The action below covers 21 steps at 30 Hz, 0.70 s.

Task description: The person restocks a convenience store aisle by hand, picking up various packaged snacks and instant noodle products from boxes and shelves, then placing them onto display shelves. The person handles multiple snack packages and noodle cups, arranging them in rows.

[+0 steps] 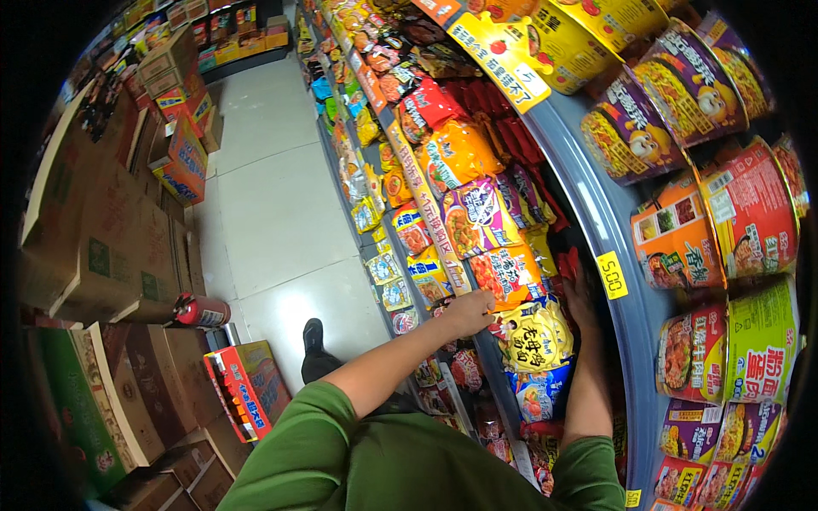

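My left hand (473, 313) is at the front lip of a shelf of instant noodle packets, its fingers curled against the near corner of an orange packet (508, 276). Just beside it lies a yellow packet (535, 335), with a blue packet (540, 391) nearer my body. My right hand (578, 297) reaches into the dark back of this shelf, under the upper shelf. A red packet (567, 263) shows at its fingertips; whether the fingers grip it cannot be made out. A purple and white packet (482, 217) lies beyond the orange one.
Noodle cups (687, 358) stand on the upper shelf, whose blue-grey edge (613, 332) overhangs my right arm. Lower shelves (415, 249) hold more packets. Across the tiled aisle (281, 211) are stacked cardboard boxes (121, 249), a red fire extinguisher (201, 311) and a red carton (246, 389).
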Each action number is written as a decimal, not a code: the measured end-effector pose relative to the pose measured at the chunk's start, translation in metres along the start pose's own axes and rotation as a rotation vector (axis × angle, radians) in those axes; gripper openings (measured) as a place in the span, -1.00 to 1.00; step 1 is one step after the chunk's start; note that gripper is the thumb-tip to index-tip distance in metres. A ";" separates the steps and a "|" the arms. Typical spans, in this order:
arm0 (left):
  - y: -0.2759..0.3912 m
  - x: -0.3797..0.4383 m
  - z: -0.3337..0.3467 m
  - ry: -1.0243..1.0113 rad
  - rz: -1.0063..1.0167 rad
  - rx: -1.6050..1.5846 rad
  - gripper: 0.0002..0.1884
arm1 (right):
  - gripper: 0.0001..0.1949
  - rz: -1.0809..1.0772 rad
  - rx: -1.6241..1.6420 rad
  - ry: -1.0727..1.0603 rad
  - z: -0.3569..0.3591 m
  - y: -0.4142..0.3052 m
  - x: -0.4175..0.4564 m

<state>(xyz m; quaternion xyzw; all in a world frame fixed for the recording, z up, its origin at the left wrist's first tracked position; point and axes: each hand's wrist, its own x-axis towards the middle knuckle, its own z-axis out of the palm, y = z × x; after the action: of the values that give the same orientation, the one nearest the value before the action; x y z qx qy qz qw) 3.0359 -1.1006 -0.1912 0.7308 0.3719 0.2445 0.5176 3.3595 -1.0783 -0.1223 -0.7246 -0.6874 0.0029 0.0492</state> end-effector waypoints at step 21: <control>-0.156 -0.157 -0.079 -0.008 -0.222 -0.103 -0.69 | -0.37 0.170 -0.055 -0.028 -0.037 -0.110 -0.064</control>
<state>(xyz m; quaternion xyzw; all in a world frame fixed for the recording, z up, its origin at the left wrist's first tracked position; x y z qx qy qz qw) 2.8374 -1.1512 -0.3066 0.6585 0.4355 0.2015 0.5798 3.2490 -1.1388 -0.0816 -0.7814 -0.6237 -0.0016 0.0190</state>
